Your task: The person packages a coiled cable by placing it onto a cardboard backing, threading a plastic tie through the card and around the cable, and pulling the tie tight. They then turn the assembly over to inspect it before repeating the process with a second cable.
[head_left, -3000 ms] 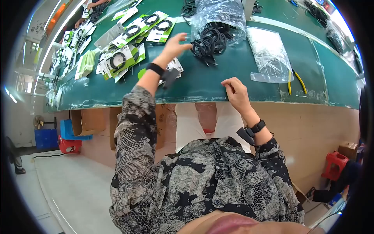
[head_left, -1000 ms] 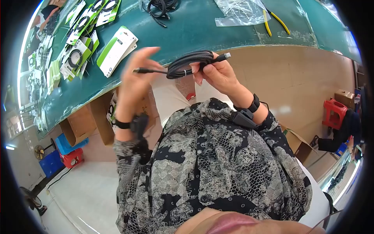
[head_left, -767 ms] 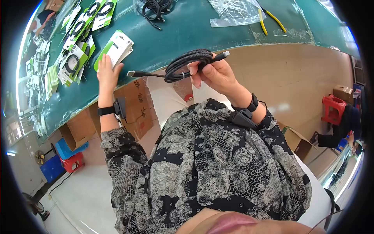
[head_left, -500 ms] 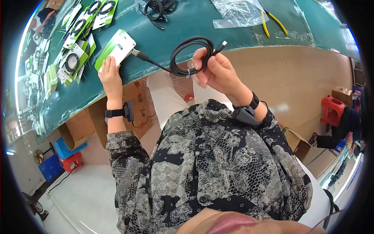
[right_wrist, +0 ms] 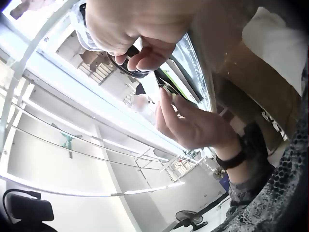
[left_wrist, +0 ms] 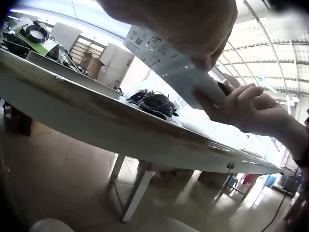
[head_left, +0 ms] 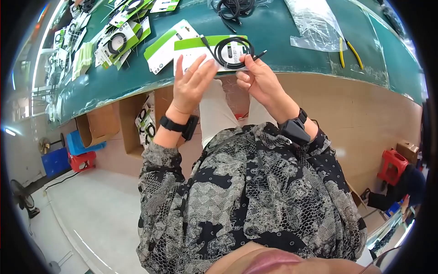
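The right hand (head_left: 264, 81) pinches a black coiled cable (head_left: 218, 54) against the right end of a white and green card (head_left: 182, 54). In the left wrist view the right hand (left_wrist: 246, 108) grips the end of the card (left_wrist: 169, 67). Fingers extended, the left hand (head_left: 192, 86) is at the card's lower left part; whether it touches the card is unclear. One cable plug lies at the card's upper middle, the other sticks out past the right fingers. Another card (head_left: 157, 57) lies on the green table (head_left: 269, 43), partly behind the held one.
Carded cables (head_left: 119, 42) are piled at the left, beside a stack of cards (head_left: 82, 59). Loose black cables (head_left: 235, 9) lie at the back. A bag of ties (head_left: 315, 27) and yellow-handled pliers (head_left: 342, 52) are at the right. Open boxes (head_left: 98, 125) stand below the table.
One card has come off the table, and the cable coil is now against its front. The left hand has moved right from the cards on the table. The right hand still holds the cable.
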`<act>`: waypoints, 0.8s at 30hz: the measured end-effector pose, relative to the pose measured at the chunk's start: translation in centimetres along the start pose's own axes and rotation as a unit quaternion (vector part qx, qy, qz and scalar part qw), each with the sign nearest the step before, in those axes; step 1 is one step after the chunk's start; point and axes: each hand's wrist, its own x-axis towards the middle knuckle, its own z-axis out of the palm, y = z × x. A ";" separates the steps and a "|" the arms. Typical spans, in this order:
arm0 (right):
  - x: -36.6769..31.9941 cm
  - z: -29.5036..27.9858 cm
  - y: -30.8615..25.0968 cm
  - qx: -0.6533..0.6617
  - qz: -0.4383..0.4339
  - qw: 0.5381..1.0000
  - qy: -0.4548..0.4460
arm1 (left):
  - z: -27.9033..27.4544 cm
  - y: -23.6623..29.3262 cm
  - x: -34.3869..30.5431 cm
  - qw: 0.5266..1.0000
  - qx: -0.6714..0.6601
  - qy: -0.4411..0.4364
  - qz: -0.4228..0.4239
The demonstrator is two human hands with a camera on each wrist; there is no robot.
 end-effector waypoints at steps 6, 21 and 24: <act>-0.8 -0.9 -2.8 -0.056 -0.024 0.995 -0.079 | -0.3 5.5 -1.9 0.672 -0.601 -0.132 -0.411; -3.6 -1.6 -2.1 -0.323 -0.008 0.945 0.051 | 2.4 8.1 1.8 0.461 -0.704 0.113 -0.528; -3.5 -1.2 -1.8 -0.350 -0.079 0.929 0.096 | 2.3 8.7 2.1 0.462 -0.706 0.130 -0.521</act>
